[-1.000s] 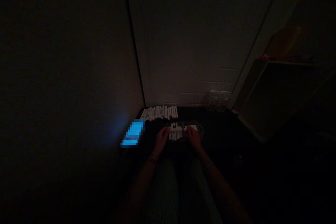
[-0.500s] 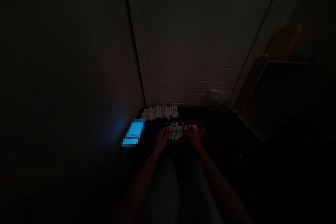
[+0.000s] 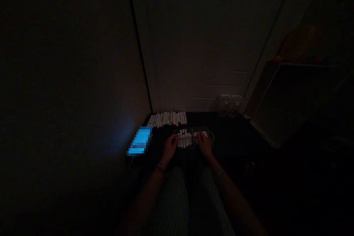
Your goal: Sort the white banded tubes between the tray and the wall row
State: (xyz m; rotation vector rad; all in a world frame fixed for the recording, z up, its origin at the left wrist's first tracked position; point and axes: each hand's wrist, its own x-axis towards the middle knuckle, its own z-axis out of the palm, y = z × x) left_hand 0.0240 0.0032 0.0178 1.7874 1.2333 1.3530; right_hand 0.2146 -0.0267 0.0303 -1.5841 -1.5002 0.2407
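Note:
In dim light, my left hand (image 3: 170, 146) is closed in a pinch at the left side of a small clear plastic case (image 3: 190, 147). My right hand (image 3: 205, 145) is closed too, fingers curled over the case's right half. A pale bar, apparently a white marker (image 3: 186, 136), lies crosswise between my fingertips. Below it, several white markers (image 3: 183, 143) stand side by side in the left half of the case. Something flat and white (image 3: 204, 133) shows behind my right fingers in the open right half. The darkness blurs the exact finger contacts.
A row of several white markers (image 3: 168, 118) lies along the back of the dark table (image 3: 232, 132). A glowing, pixelated screen (image 3: 140, 141) is at the left edge. Two clear containers (image 3: 229, 106) stand by the back wall. A shelf unit (image 3: 290, 96) is at right.
Both hands stay in nearly the same place over the case. The view has shifted very slightly; nothing else visibly differs.

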